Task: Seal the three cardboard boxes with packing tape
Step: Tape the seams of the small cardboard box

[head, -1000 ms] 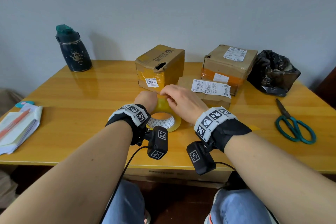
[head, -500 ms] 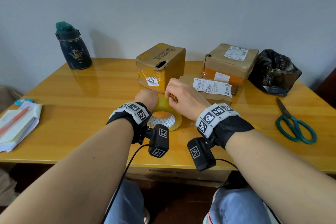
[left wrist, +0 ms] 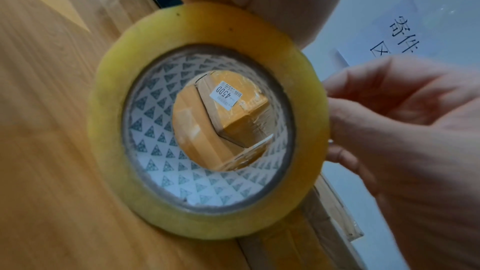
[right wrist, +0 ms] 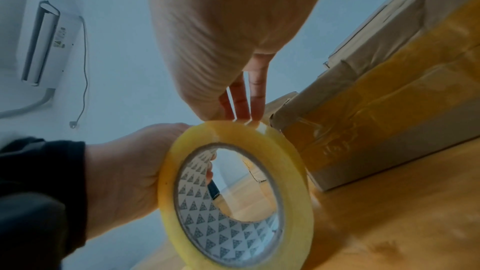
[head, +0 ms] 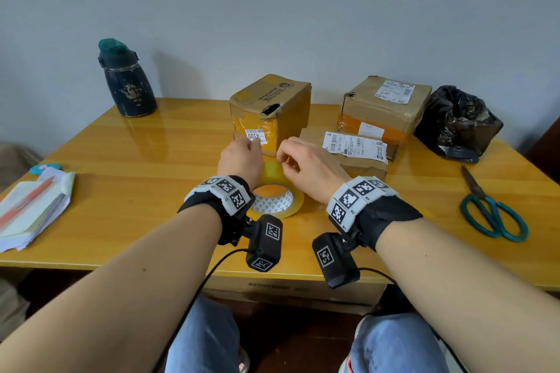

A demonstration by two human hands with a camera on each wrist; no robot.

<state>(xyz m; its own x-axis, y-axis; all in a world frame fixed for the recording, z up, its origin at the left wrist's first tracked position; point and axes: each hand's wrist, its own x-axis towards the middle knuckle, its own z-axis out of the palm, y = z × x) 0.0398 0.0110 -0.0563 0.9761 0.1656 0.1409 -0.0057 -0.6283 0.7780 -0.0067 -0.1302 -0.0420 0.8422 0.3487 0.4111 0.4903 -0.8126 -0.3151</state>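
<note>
Yellowish translucent packing tape roll [head: 274, 191], with a white triangle-patterned core, stands on edge at the centre of the head view, low over the wooden table [head: 127, 191]. The left hand [head: 241, 159] grips its left rim, the fingers curled round the roll's edge. The right hand [head: 309, 165] is at the roll's top; in the right wrist view its fingertips [right wrist: 244, 110], held close together, touch the outer winding, though whether they pinch a loose tape end I cannot tell.

Just beyond the hands, upper centre of the frame, stands a tall cardboard box [head: 271, 113] wrapped in yellow tape, with a torn hole at its top front edge and a small white label on the front. To its right lies a flat cardboard box [head: 348, 157] with a barcode label on its top. Behind that, further right, sits a third cardboard box [head: 385, 107] with an orange tape band and a shipping label on top. All three show closed tops; nothing of their contents can be seen.

At the far right a crumpled black plastic bag [head: 457, 123] sits by the third box, its contents hidden. Green-handled scissors [head: 491, 206] lie at the right edge. A dark bottle [head: 127, 79] with a green lid stands at upper left, and a stack of papers [head: 30, 209] with a pen on top lies at the left edge.
</note>
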